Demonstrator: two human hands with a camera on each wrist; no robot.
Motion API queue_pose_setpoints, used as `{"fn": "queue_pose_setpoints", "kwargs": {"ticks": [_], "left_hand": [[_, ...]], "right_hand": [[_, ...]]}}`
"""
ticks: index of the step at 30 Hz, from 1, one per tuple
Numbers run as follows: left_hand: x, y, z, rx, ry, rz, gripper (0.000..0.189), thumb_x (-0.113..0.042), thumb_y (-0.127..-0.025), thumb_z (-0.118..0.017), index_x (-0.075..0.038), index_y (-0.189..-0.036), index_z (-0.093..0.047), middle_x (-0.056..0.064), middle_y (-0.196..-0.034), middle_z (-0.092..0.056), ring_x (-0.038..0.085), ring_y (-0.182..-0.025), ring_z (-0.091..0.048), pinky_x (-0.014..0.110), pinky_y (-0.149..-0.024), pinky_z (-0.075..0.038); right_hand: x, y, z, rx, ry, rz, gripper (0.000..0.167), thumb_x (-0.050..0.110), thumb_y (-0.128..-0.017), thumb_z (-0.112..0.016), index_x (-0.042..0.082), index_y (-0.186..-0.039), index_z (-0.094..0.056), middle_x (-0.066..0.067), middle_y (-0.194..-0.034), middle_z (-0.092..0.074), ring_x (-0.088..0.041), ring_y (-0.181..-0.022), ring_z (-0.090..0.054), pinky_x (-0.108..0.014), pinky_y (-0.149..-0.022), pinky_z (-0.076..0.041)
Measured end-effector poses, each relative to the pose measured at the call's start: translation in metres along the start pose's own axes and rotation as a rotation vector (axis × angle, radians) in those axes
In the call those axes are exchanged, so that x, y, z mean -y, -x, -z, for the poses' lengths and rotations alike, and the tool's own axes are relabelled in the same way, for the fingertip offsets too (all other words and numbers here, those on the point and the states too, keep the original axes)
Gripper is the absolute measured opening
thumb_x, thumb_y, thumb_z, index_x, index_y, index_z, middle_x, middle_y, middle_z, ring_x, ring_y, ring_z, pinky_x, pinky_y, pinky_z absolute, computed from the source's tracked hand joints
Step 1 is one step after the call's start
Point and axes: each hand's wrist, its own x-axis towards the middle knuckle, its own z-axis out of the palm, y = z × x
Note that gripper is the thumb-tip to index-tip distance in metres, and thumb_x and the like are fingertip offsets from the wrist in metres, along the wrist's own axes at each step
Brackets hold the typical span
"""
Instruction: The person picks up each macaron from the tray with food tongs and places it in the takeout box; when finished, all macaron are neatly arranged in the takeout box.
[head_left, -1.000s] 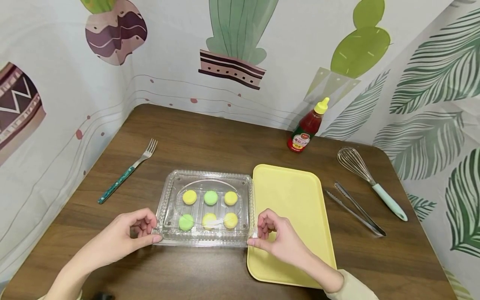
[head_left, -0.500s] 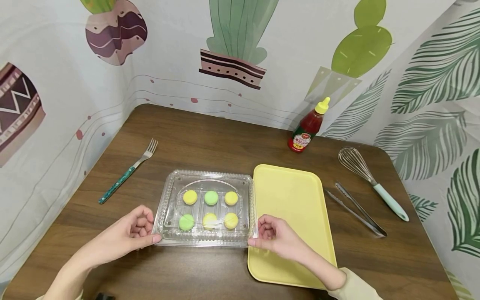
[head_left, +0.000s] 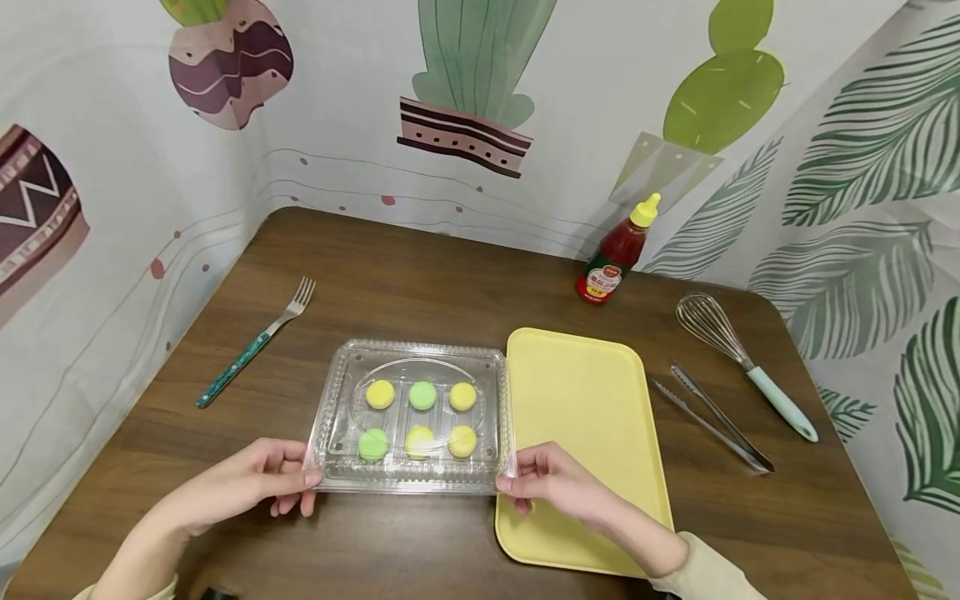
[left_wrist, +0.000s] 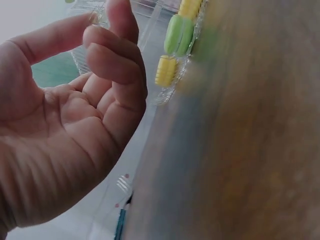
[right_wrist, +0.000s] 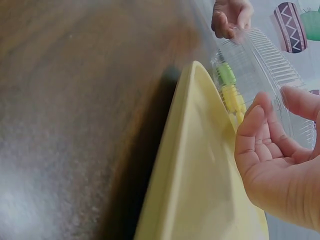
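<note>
A clear plastic clamshell box [head_left: 408,484] lies closed in the head view, its right side overlapping the yellow tray [head_left: 585,383]. Inside it, several yellow macarons [head_left: 380,394] and green macarons [head_left: 422,396] sit in two rows. At the box's front left corner my left hand [head_left: 251,485] pinches the rim, thumb on top and fingers underneath. My right hand [head_left: 558,486] pinches the front right corner the same way, over the tray. From the right wrist view, the lid [right_wrist: 267,65] stands domed above the macarons [right_wrist: 232,97], between both hands.
Left of the box lies a fork [head_left: 255,346] with a teal handle. A red sauce bottle [head_left: 613,258] with a yellow cap stands at the back. Metal tongs [head_left: 712,421] and a whisk [head_left: 742,362] lie right of the tray on the wooden table [head_left: 420,283].
Fingers of both hands have dropped from beside the box's corners to below its rim, while the thumbs stay on top. The box and macarons keep their place.
</note>
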Motion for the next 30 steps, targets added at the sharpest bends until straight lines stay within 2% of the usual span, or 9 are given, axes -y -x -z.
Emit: {"fn": "queue_pose_setpoints", "kwargs": {"ticks": [5, 10, 22, 30], "left_hand": [[0.0053, -0.0002, 0.0015, 0.047, 0.085, -0.060, 0.021, -0.002, -0.104, -0.046, 0.013, -0.097, -0.059, 0.033, -0.076, -0.060, 0.028, -0.055, -0.045, 0.029, -0.050, -0.047], [0.0074, -0.0011, 0.0017, 0.026, 0.104, -0.081, 0.020, 0.001, -0.102, -0.046, 0.014, -0.096, -0.060, 0.032, -0.074, -0.060, 0.034, -0.054, -0.042, 0.027, -0.049, -0.047], [0.0067, -0.0005, 0.0000, -0.026, 0.090, -0.070, 0.018, 0.000, -0.101, -0.049, 0.013, -0.094, -0.059, 0.026, -0.074, -0.066, 0.024, -0.052, -0.049, 0.025, -0.049, -0.048], [0.0079, -0.0014, -0.0010, -0.039, 0.096, -0.079, 0.017, 0.001, -0.100, -0.049, 0.013, -0.092, -0.059, 0.025, -0.073, -0.067, 0.027, -0.052, -0.048, 0.024, -0.048, -0.048]], "right_hand": [[-0.0002, 0.0002, -0.0007, 0.020, -0.051, -0.003, 0.032, 0.010, -0.095, -0.064, -0.021, -0.088, -0.057, -0.001, -0.067, -0.061, -0.009, -0.058, -0.058, -0.023, -0.065, -0.050], [0.0000, 0.0013, -0.0019, 0.009, -0.073, -0.011, 0.034, 0.010, -0.095, -0.065, -0.022, -0.086, -0.055, 0.001, -0.065, -0.061, -0.008, -0.056, -0.056, -0.024, -0.066, -0.050], [0.0020, -0.0002, -0.0017, -0.010, -0.083, -0.030, 0.037, 0.009, -0.094, -0.066, -0.024, -0.084, -0.052, 0.003, -0.060, -0.059, -0.007, -0.053, -0.054, -0.022, -0.064, -0.049], [0.0026, -0.0008, -0.0015, -0.024, -0.090, -0.048, 0.037, 0.009, -0.093, -0.067, -0.024, -0.084, -0.051, 0.004, -0.059, -0.057, -0.006, -0.050, -0.052, -0.021, -0.059, -0.047]]}}
